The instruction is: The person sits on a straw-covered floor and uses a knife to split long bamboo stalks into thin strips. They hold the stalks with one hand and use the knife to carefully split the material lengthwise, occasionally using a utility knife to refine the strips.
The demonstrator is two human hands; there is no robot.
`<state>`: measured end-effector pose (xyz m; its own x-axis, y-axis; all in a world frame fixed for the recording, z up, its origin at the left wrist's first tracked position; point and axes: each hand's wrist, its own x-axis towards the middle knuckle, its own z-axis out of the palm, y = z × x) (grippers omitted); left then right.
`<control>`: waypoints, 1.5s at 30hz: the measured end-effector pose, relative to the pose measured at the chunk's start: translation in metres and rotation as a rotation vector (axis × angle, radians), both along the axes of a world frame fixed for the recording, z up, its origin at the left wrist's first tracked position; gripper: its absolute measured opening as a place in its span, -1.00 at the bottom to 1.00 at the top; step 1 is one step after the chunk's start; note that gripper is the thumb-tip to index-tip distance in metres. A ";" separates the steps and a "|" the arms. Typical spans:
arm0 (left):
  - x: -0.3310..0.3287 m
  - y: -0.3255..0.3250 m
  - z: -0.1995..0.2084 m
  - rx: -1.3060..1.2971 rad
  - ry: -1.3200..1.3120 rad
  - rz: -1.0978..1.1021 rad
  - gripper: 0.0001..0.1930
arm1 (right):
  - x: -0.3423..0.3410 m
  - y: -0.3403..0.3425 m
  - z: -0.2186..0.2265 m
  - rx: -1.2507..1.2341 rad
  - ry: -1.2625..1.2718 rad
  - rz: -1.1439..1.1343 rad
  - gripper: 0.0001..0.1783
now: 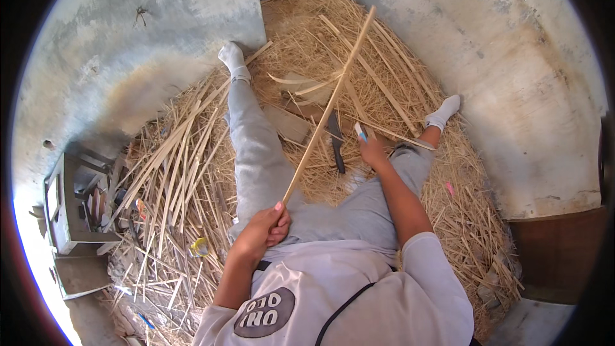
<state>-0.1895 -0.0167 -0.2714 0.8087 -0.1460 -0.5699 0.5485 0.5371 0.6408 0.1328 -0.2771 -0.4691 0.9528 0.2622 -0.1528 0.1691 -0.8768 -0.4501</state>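
My left hand is closed around the lower end of a long, pale bamboo strip. The strip slants up and to the right, away from my lap, with a thin sliver curling off to the left partway along it. Over my right thigh, my right hand is closed on a small white-and-blue object whose kind I cannot make out. A dark knife lies between my legs, just left of the right hand. Near it is a flat piece of board.
Loose bamboo strips are heaped to my left, and fine shavings cover the floor ahead and to the right. Stained walls rise on both sides. A small shelf holding odds and ends stands at the left. My legs are spread wide.
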 end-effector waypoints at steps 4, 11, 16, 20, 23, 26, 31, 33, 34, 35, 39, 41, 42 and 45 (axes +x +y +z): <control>-0.010 0.001 0.009 0.001 -0.112 0.038 -0.61 | -0.021 0.006 -0.029 -0.307 -0.023 -0.013 -0.57; 0.003 -0.017 -0.008 0.519 -0.051 0.050 -0.70 | -0.034 0.052 -0.011 -0.211 0.212 0.133 -0.45; 0.005 -0.016 -0.020 0.583 -0.030 0.119 -0.67 | -0.020 0.054 -0.013 -0.069 0.371 0.044 -0.44; 0.019 -0.017 -0.013 0.546 -0.006 0.113 -0.66 | 0.014 0.010 -0.056 0.250 0.339 -0.352 -0.50; 0.010 -0.013 -0.014 0.538 0.042 0.182 -0.65 | -0.011 0.035 -0.003 0.558 0.104 -0.288 -0.60; 0.013 -0.015 -0.017 0.558 0.029 0.192 -0.64 | -0.041 0.039 0.085 0.747 -0.213 -0.176 -0.68; 0.014 -0.016 -0.020 0.658 0.003 0.165 -0.60 | -0.105 0.073 0.164 0.676 -0.562 0.467 -0.73; 0.012 -0.017 -0.021 0.751 0.002 0.141 -0.57 | -0.128 0.083 0.180 0.488 -0.545 0.696 -0.72; 0.012 -0.017 -0.023 0.763 -0.010 0.144 -0.55 | -0.134 0.085 0.184 0.416 -0.529 0.792 -0.70; 0.012 -0.016 -0.026 0.775 -0.021 0.147 -0.53 | -0.132 0.084 0.183 0.339 -0.532 0.846 -0.70; 0.007 -0.017 -0.033 0.932 -0.069 0.098 -0.49 | -0.035 0.063 0.132 0.103 -0.242 0.675 -0.60; 0.007 -0.022 -0.039 0.927 -0.110 0.049 -0.47 | 0.038 0.034 0.159 0.018 -0.038 0.202 -0.63; 0.015 -0.027 -0.041 0.917 -0.141 0.027 -0.46 | 0.050 0.017 0.179 -0.198 -0.200 0.147 -0.69; 0.017 -0.021 -0.031 0.996 -0.159 0.055 -0.47 | 0.014 0.051 0.170 -0.049 -0.142 0.076 -0.63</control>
